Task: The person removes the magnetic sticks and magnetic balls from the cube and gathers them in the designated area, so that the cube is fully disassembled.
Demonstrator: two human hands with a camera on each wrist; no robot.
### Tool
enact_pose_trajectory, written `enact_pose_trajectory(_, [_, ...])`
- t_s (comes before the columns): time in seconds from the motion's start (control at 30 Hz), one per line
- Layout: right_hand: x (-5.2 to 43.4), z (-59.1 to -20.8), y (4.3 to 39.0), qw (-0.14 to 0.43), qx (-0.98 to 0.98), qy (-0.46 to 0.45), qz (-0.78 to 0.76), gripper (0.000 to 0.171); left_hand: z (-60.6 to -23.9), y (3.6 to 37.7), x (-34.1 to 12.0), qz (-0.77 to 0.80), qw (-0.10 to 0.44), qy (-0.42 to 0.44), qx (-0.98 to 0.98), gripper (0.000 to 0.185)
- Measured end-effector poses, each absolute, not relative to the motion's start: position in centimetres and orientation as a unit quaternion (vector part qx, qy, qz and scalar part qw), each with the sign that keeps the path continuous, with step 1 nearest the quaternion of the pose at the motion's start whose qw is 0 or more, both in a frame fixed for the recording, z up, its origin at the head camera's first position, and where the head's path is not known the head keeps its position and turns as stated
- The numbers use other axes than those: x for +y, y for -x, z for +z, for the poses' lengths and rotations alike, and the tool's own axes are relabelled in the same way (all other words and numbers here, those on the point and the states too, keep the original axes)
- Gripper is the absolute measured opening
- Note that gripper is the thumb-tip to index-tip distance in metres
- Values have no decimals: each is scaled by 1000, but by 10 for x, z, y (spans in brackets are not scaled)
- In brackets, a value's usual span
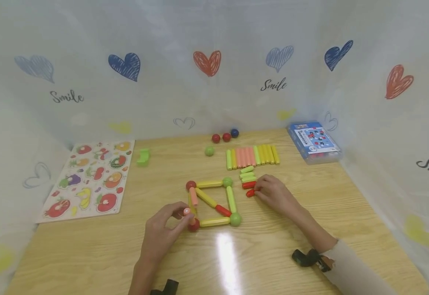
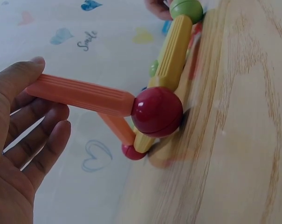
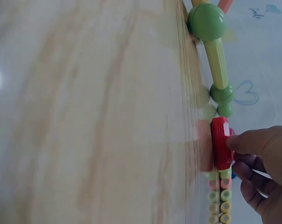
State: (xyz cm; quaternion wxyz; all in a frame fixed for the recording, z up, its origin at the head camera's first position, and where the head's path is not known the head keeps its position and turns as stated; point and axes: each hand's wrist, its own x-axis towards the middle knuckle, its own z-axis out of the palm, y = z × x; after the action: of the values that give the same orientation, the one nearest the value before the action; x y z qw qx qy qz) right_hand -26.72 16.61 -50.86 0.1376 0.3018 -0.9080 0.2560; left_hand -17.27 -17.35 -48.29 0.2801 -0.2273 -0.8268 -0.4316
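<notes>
A flat frame of magnetic rods and balls lies on the table, with a yellow rod (image 1: 214,221) along its near side and a yellow-and-red diagonal. At its near left corner, a salmon rod (image 2: 87,94) stands up from a red ball (image 2: 157,112). My left hand (image 1: 161,231) pinches that rod near its upper end, thumb against it. Another salmon rod (image 1: 194,196) rises from the far left red ball (image 1: 191,186). Right of the frame, my right hand (image 1: 276,194) pinches a short red rod (image 3: 221,143) at the table, beside a second red rod (image 1: 249,185).
Short green rods (image 1: 247,176) lie beyond the red ones, below a row of longer rods (image 1: 253,157). Behind are a green ball (image 1: 209,151), two red balls and a blue ball (image 1: 234,133). A fruit board (image 1: 89,180) lies left, a green piece (image 1: 143,157) nearby, a box (image 1: 314,141) right.
</notes>
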Motion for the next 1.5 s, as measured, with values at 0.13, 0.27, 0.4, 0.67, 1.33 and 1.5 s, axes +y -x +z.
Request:
enact_pose_trajectory(0.13, [165,-511,273,139,-911,-307,236,11,-485,172,-174,-433,278,223,-828,39])
enact_pose_trajectory(0.27, [162,-508,272,135,-922,-293,216,10,-485,172,-174,-435,276,225,-827,40])
enact_pose_trajectory(0.4, [149,-497,261,156,-904,-311,250,9,-484,172,-174,-434,264,220,-833,38])
enact_pose_trajectory(0.67, [93,-461,225,160,-812,-428,363,15,-484,172,-173,-433,235,208,-845,37])
enact_pose_trajectory(1.33, [25,-449,205,154,-802,-505,280,21,-531,185,-207,-429,15,185,-884,41])
enact_pose_trajectory(1.5, [40,-450,200,140,-800,-500,301,18,-530,188,-201,-418,11,197,-887,38])
